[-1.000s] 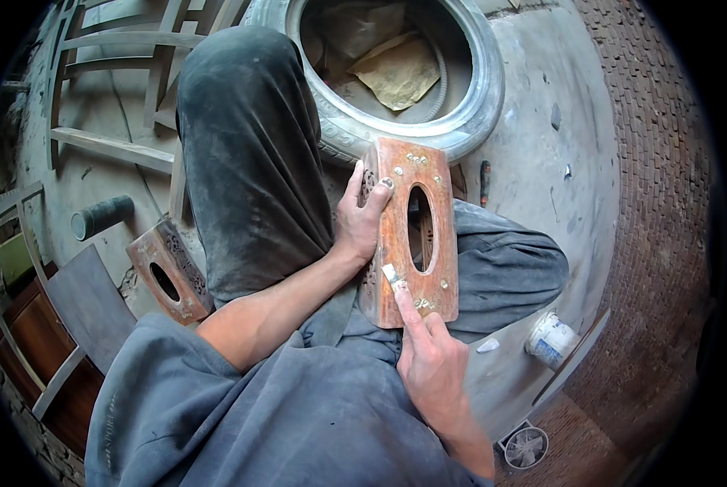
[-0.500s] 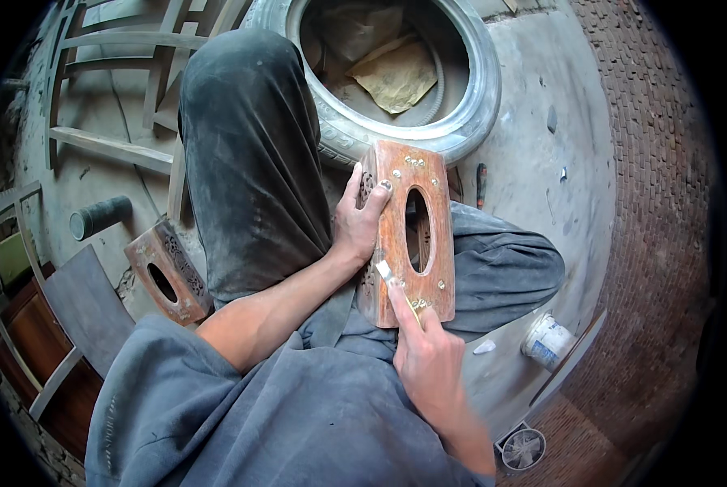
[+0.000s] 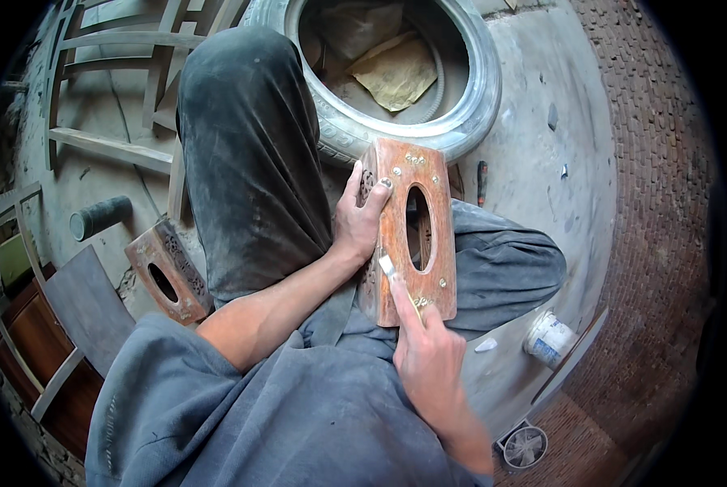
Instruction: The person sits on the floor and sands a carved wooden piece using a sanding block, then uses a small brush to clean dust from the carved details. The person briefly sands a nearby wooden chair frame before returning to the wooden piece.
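Observation:
A wooden tissue box [image 3: 396, 227], reddish brown with an oval slot in its top, rests upright across my lap. Carved openwork runs along its left side, and pale inlaid-looking spots dot the top. My left hand [image 3: 361, 217] grips the box's left edge, thumb on the top face. In my right hand [image 3: 430, 353] is a small scraper [image 3: 388, 268] with a flat pale blade and a yellowish handle, index finger stretched along it. Its blade touches or hovers just over the box top, left of the slot's lower end; I cannot tell which.
A second tissue box [image 3: 168, 274] lies on the floor to the left, near a dark cylinder [image 3: 101, 218]. Ahead stands a dusty tire [image 3: 481, 89] with paper inside. Wooden chair frames [image 3: 112, 146] fill the left. At right are a screwdriver-like tool [image 3: 482, 183] and a white tub [image 3: 548, 338].
The scraper's blade has shifted slightly up and to the right on the box top. The box has tilted or moved very slightly; my left hand keeps its hold.

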The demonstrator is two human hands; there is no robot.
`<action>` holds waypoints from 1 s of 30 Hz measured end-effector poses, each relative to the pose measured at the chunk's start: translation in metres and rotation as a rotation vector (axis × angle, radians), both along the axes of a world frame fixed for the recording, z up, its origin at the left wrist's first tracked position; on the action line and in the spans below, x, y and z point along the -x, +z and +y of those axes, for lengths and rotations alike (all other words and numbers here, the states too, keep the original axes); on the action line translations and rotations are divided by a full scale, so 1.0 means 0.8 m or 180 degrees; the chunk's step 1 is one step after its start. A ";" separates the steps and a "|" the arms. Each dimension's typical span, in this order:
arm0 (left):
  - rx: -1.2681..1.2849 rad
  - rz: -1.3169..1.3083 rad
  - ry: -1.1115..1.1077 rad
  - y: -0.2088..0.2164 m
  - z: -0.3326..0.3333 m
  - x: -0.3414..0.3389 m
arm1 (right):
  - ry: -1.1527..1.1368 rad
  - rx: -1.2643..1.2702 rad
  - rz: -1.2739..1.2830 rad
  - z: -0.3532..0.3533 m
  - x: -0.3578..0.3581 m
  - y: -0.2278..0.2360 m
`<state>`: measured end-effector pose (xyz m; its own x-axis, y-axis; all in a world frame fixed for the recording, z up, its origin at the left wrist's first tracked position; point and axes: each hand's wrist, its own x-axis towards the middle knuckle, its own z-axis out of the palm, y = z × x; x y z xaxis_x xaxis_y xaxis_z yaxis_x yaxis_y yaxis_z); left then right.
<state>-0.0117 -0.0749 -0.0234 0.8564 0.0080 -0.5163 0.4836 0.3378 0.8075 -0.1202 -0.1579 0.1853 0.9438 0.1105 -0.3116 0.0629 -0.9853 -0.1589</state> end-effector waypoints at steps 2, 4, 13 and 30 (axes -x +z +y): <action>-0.0021 0.0040 -0.0015 0.001 0.001 0.001 | -0.0032 -0.0043 -0.0052 0.000 0.000 -0.001; -0.0027 -0.0007 0.0001 0.004 0.001 -0.001 | -0.0052 -0.0049 -0.0068 0.000 -0.002 -0.002; -0.0071 -0.0056 0.0000 0.004 0.001 -0.003 | -0.0008 0.0012 -0.0069 0.002 -0.011 -0.008; -0.0008 -0.0014 0.0005 0.010 0.004 -0.001 | 0.0042 0.0084 -0.0036 0.005 -0.005 -0.001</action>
<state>-0.0106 -0.0721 -0.0157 0.8586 0.0106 -0.5126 0.4797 0.3364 0.8104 -0.1166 -0.1541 0.1846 0.9458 0.1148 -0.3039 0.0776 -0.9882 -0.1320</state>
